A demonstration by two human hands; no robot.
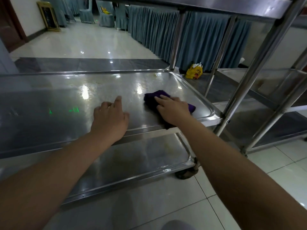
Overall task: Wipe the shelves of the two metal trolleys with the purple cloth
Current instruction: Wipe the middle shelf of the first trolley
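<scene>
I look under the top shelf of a metal trolley at its middle shelf, a shiny steel tray with wet streaks. My right hand presses flat on the purple cloth near the shelf's right end. Parts of the cloth show in front of the fingers and to the right of the hand. My left hand rests on the same shelf to the left of the cloth, fingers spread and lightly bent, holding nothing. Below lies the bottom shelf. A second metal trolley stands close on the right.
Steel upright posts rise at the right corners of both trolleys. A caster sits under the near right corner. A yellow bag lies on the tiled floor by blue skirted tables. Covered chairs stand far back.
</scene>
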